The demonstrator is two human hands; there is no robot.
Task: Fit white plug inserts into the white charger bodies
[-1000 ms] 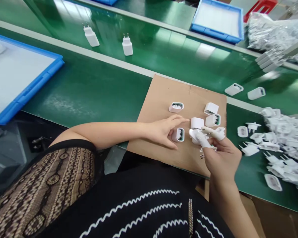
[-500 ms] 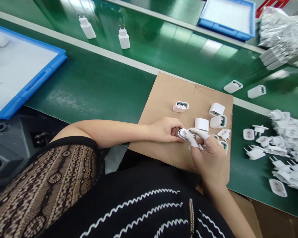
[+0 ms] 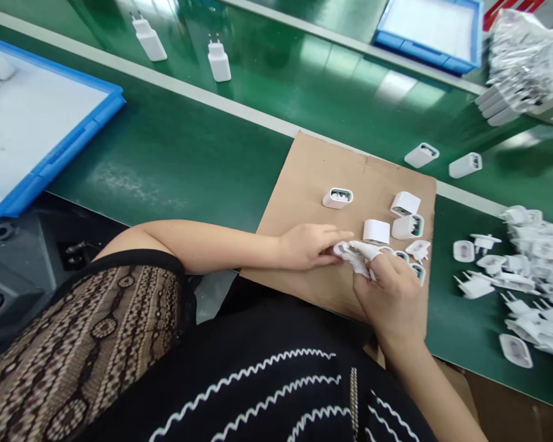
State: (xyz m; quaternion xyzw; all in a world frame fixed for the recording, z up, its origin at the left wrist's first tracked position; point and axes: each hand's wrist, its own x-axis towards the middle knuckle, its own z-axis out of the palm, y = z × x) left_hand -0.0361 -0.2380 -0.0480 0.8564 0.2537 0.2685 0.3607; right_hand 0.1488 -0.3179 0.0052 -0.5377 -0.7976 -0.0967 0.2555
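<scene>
My left hand (image 3: pixel 311 245) and my right hand (image 3: pixel 389 294) meet over the near part of a brown cardboard sheet (image 3: pixel 304 178). Between their fingertips is a small white charger shell (image 3: pixel 341 248). The left fingers pinch its left side. The right hand, with white finger cots on two fingers, presses a white plug piece (image 3: pixel 360 263) against it. More open white shells lie on the cardboard: one alone (image 3: pixel 337 197) farther out, and a cluster (image 3: pixel 399 218) just right of my hands.
A heap of white plug pieces (image 3: pixel 529 270) lies on the green bench at right. Two shells (image 3: pixel 442 159) sit past the cardboard. Two finished chargers (image 3: pixel 179 46) stand on the far belt. Blue trays sit at left (image 3: pixel 64 144) and far right (image 3: pixel 424 52).
My left hand went from open beside a shell to pinching it. The right hand brought its plug piece left until both parts meet. The view drifted slightly.
</scene>
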